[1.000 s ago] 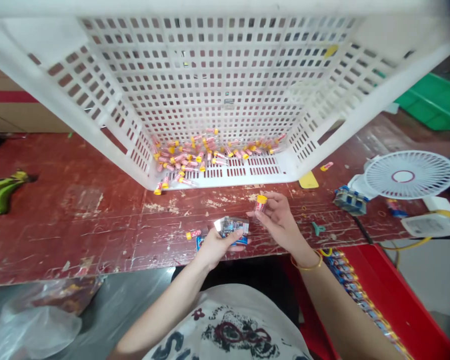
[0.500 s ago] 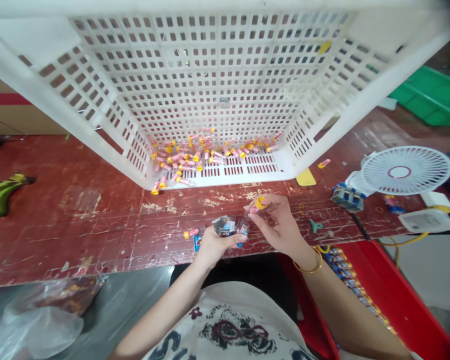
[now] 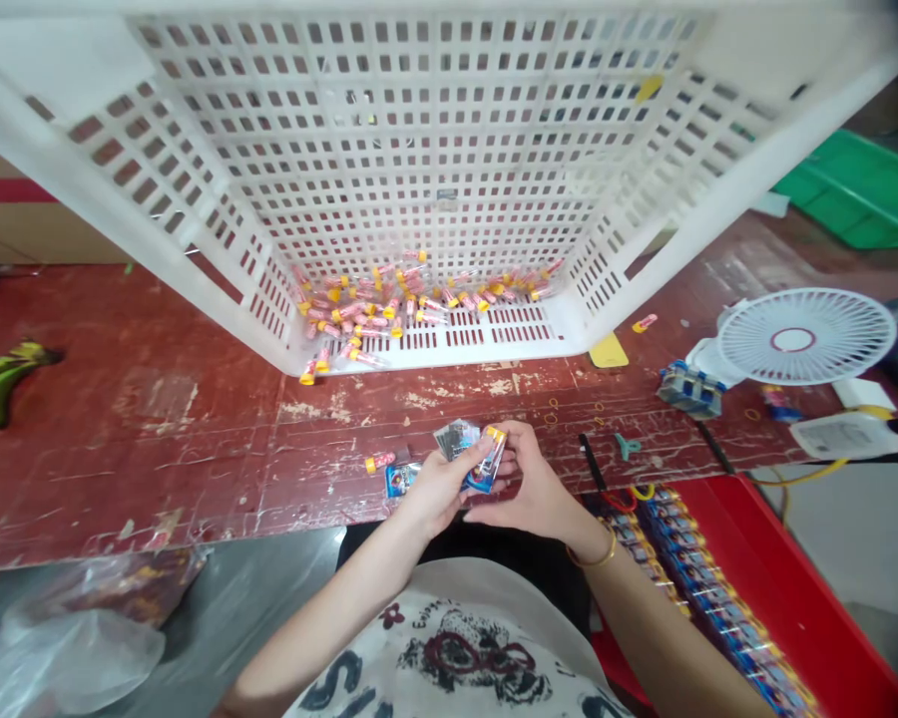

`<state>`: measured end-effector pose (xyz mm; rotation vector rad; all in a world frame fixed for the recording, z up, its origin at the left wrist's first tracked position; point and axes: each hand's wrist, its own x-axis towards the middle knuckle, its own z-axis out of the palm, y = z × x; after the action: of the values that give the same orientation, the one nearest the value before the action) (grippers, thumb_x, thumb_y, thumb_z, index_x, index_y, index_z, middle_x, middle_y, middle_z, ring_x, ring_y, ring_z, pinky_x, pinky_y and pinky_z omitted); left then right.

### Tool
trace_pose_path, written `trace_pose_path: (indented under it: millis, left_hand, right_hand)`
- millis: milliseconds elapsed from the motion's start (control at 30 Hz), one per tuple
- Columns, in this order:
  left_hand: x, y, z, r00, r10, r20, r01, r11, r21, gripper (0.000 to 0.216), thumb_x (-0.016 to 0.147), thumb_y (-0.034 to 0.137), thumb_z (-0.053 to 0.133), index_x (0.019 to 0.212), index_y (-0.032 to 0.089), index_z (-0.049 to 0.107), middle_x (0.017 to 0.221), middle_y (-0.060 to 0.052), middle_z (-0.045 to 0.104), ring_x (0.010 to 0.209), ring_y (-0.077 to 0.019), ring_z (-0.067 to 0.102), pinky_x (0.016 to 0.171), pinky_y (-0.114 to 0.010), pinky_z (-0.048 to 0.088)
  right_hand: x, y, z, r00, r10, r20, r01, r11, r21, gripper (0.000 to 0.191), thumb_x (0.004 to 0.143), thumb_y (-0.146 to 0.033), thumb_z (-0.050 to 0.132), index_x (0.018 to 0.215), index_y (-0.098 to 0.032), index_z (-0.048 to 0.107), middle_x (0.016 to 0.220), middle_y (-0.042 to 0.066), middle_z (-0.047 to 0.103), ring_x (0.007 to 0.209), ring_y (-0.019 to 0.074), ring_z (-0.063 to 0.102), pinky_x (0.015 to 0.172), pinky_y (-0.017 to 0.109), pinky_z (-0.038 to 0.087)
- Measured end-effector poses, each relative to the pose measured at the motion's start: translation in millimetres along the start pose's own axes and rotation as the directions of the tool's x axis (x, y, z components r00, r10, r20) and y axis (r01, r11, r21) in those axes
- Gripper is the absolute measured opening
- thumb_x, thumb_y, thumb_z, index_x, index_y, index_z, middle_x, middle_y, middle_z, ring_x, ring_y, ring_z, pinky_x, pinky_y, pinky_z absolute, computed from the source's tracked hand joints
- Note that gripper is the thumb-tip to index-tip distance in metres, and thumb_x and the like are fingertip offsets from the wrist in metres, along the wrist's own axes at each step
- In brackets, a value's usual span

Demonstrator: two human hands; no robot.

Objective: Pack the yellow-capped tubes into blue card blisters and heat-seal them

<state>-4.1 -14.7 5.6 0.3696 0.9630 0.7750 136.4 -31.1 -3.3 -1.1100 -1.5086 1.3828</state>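
Note:
My left hand is closed on a fanned stack of small printed cards or sleeves and on a blue printed packet with a yellow-orange top end. Its thumb presses on the packet's face. My right hand is beside the packet, fingers at its right edge and thumb stretched apart below; whether the fingertips grip it is hard to see. Left of my hands, on the red table, lie a yellow-capped tube of pink pieces and another blue printed packet, partly behind my left hand.
A white crate lies on its side, holding many yellow-capped tubes. To the right are a white fan, a blue-grey block and a green crate. A red tray with rows of packets sits below the table edge. Bananas lie left.
My right hand has come down and left to the left hand. The yellow-capped tube it held is no longer separate; a packet with a yellow-orange end now shows in my left hand.

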Motion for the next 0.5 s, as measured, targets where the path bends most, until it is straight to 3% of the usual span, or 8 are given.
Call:
trace_pose_path:
  millis: [167, 300, 500]
  left_hand:
    - [0, -3, 1, 0.999, 0.015, 0.028, -0.016, 0.999, 0.040, 0.039, 0.060, 0.036, 0.083, 0.088, 0.011, 0.070, 0.077, -0.008, 0.073, 0.068, -0.0192, 0.068, 0.067, -0.029, 0.055]
    - [-2, -4, -1, 0.999, 0.024, 0.025, -0.026, 0.995, 0.097, 0.032, 0.061, 0.030, 0.083, 0.086, 0.014, 0.071, 0.074, -0.005, 0.073, 0.068, -0.0171, 0.067, 0.067, -0.027, 0.053]
    - [0, -5, -2, 0.996, 0.048, 0.069, -0.054, 0.996, 0.074, 0.033, 0.060, 0.027, 0.083, 0.087, 0.012, 0.071, 0.079, -0.006, 0.073, 0.073, -0.0178, 0.067, 0.076, -0.031, 0.053]
  right_hand:
    - [-6, 12, 13, 0.973, -0.044, -0.226, 0.038, 0.999, -0.031, 0.063, 0.063, -0.015, 0.072, 0.111, -0.028, 0.033, 0.107, 0.004, 0.050, 0.081, 0.0136, 0.061, 0.061, 0.024, 0.055]
    - [-6, 15, 13, 0.954, -0.156, -0.257, 0.134, 0.986, -0.100, 0.065, 0.061, -0.013, 0.071, 0.112, -0.026, 0.033, 0.110, 0.006, 0.046, 0.092, 0.0169, 0.059, 0.072, 0.029, 0.054]
    - [-7, 13, 14, 0.934, -0.201, -0.295, 0.174, 0.978, -0.118, 0.064, 0.062, -0.015, 0.072, 0.113, -0.025, 0.033, 0.109, 0.007, 0.048, 0.096, 0.0192, 0.057, 0.079, 0.034, 0.053]
